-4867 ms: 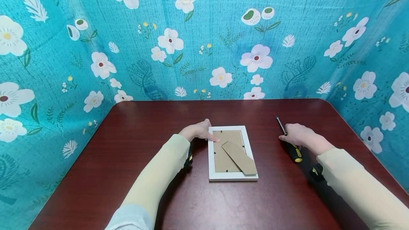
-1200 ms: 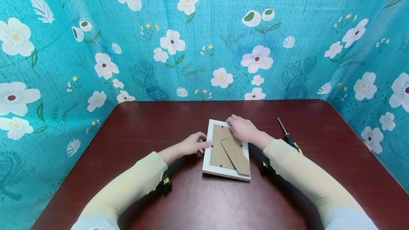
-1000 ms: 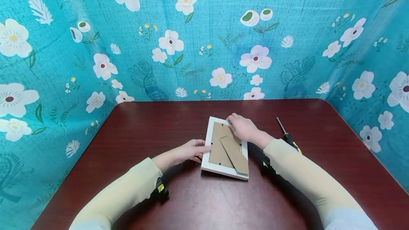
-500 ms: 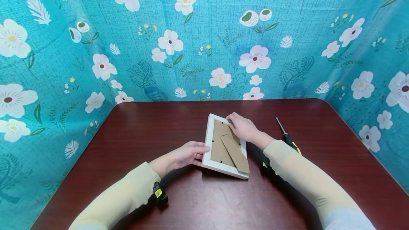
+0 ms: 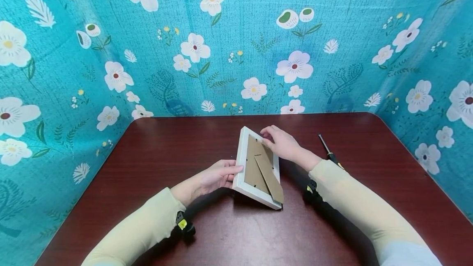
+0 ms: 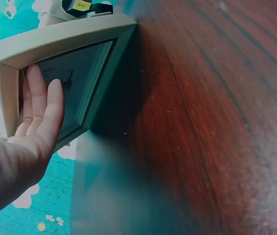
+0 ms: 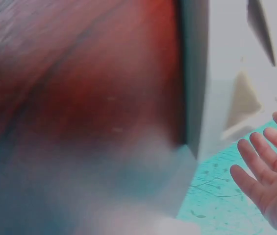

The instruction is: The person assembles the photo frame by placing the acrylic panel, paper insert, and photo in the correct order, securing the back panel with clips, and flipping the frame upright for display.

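A white picture frame (image 5: 240, 169) is tilted, its left side raised off the table and its back towards me. My left hand (image 5: 212, 180) grips the left edge, thumb on the back border. In the left wrist view, the fingers (image 6: 52, 105) of that hand lie over the dark glassy front. A brown easel stand (image 5: 269, 177) runs slantwise across the backing board (image 5: 253, 163). By the top right corner is my right hand (image 5: 282, 143), its fingers loosely bent. The right wrist view shows this hand (image 7: 275, 178) with fingers spread, apart from the frame.
A screwdriver (image 5: 327, 145) with a black and yellow handle lies at the right, its handle end hidden by my right sleeve. The dark red table (image 5: 184, 134) reaches back to a blue flowered cloth (image 5: 229, 52).
My right hand left the screwdriver and went to the frame, then let go of its top right corner. The left hand has raised the frame's left side, tilting it more steeply.
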Demonstrator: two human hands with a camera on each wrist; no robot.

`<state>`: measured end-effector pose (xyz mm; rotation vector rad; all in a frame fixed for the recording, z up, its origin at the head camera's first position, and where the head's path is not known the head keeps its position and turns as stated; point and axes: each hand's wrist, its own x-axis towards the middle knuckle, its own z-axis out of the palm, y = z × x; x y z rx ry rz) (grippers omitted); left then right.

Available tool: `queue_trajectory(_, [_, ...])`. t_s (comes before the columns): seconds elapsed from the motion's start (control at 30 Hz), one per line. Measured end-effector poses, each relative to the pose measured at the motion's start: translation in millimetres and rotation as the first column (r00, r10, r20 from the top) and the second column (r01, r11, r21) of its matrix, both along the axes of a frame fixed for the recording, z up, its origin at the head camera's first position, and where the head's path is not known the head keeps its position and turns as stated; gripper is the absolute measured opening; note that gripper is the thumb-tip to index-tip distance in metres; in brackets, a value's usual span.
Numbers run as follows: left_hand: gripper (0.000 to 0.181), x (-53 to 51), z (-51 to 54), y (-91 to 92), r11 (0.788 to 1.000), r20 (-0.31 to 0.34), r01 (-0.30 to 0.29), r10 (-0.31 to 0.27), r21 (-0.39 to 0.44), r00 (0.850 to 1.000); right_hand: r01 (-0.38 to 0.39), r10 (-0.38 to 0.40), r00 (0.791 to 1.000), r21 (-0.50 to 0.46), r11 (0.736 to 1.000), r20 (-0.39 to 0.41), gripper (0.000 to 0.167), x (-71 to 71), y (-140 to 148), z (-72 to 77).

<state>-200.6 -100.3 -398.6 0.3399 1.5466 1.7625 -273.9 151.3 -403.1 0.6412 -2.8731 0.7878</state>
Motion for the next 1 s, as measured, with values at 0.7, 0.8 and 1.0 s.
queue_trajectory(0.7, [0.040,-0.3,24.2,31.6,0.998,-0.065,0.029,-0.033,-0.053,0.997,0.050,0.009,0.961,-0.206,0.977,0.278,0.059,20.4,-5,64.4])
queue_trajectory(0.8, [0.037,1.3,28.4,39.9,0.995,-0.086,0.028,-0.037,-0.097,0.996,0.061,-0.009,0.949,-0.154,0.986,0.315,0.067,18.1,-7,71.0])
queue_trajectory(1.0, [0.027,4.7,32.4,55.3,0.989,-0.101,0.018,-0.033,-0.146,0.994,0.048,-0.031,0.949,-0.046,0.998,0.313,0.072,18.4,-10,80.0])
